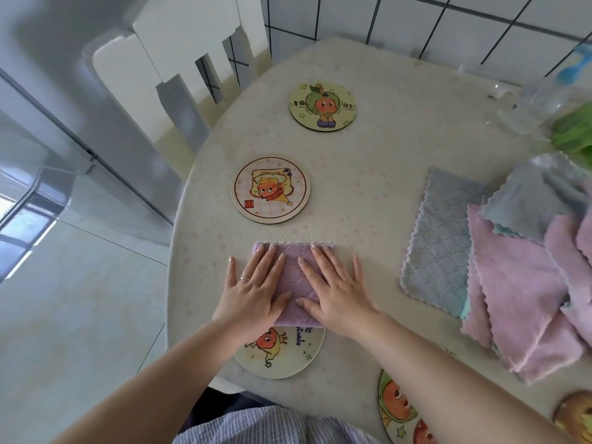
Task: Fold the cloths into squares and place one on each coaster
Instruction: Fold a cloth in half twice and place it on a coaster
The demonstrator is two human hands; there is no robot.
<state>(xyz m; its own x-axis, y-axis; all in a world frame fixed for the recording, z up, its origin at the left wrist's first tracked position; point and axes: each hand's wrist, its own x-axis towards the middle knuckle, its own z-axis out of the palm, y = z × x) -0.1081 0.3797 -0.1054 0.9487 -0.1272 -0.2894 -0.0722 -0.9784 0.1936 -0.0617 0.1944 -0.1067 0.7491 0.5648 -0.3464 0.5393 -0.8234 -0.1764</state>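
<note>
One pale round table (400, 155), tiled wall (448, 24)

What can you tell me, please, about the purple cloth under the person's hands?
The purple cloth is a soft, quilted-looking fabric with a pale scalloped far edge, folded into a roughly square pad. It lies flat on the table, its near edge overlapping a round cartoon coaster. The left hand and right hand press on it with straight, spread fingers, covering most of it.
</note>
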